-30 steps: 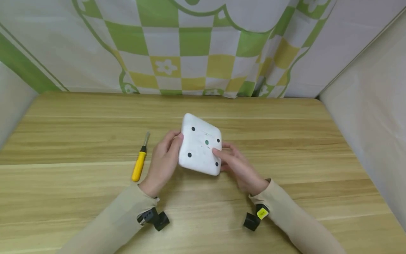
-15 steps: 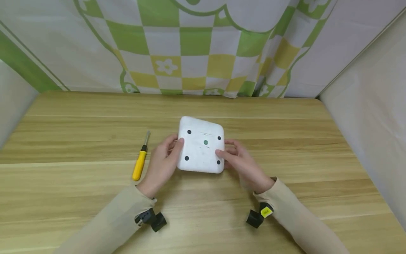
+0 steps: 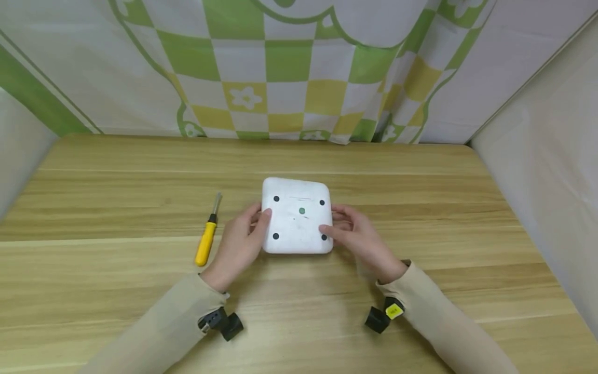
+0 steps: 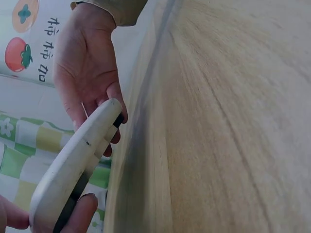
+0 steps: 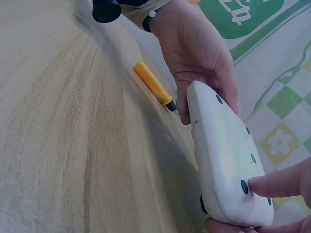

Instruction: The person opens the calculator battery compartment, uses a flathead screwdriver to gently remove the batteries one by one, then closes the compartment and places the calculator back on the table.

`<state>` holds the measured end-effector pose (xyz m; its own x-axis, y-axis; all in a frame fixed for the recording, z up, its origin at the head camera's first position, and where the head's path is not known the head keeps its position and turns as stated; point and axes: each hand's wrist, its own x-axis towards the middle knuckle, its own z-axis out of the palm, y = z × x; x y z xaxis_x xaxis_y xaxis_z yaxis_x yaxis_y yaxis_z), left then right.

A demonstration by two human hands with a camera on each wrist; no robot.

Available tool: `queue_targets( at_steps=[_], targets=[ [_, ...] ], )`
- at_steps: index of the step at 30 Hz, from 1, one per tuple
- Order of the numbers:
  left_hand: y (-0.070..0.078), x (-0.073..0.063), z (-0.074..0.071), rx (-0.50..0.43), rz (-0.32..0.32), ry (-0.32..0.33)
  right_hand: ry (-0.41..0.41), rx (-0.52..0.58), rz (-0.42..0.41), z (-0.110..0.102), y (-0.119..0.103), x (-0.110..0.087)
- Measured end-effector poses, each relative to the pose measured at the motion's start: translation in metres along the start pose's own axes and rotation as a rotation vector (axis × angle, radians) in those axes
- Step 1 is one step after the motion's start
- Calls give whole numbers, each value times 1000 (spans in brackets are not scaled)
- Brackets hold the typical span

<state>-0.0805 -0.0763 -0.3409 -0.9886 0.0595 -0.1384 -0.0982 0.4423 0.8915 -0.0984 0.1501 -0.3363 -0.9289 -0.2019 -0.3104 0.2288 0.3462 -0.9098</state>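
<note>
Both hands hold a white, rounded-square plastic device [image 3: 299, 217] above the table, the face with black round dots and one green dot turned up toward the head view. My left hand [image 3: 240, 241] grips its left edge, thumb on top and fingers underneath. At the right edge my right hand [image 3: 362, 239] pinches it, the thumb near the lower right black dot. Dark parts show along its underside in the left wrist view, but the lower face is mostly hidden. A screwdriver [image 3: 205, 236] with a yellow handle lies on the table, left of my left hand.
A wood-grain table [image 3: 444, 208] spreads beneath. Behind its far edge hangs a green, white and yellow checked curtain [image 3: 289, 62]. Pale fabric walls [image 3: 551, 130] stand at the sides. A small black camera is strapped to each wrist.
The device has turned from a slant to nearly square with the table, its dotted face now more directly upward. Both hands have shifted slightly with it. The screwdriver stays put.
</note>
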Motion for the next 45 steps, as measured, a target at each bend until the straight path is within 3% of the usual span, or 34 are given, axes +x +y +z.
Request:
queue_targets(
  at_steps=[11, 28, 45],
  targets=[
    [-4, 1, -2, 100, 6, -18, 26, -54, -26, -2, 2, -2],
    [-10, 6, -1, 160, 14, 51, 22, -47, -16, -3, 3, -2],
    [-12, 10, 1, 231, 3, 29, 6, -87, -14, -1, 7, 1]
  ],
)
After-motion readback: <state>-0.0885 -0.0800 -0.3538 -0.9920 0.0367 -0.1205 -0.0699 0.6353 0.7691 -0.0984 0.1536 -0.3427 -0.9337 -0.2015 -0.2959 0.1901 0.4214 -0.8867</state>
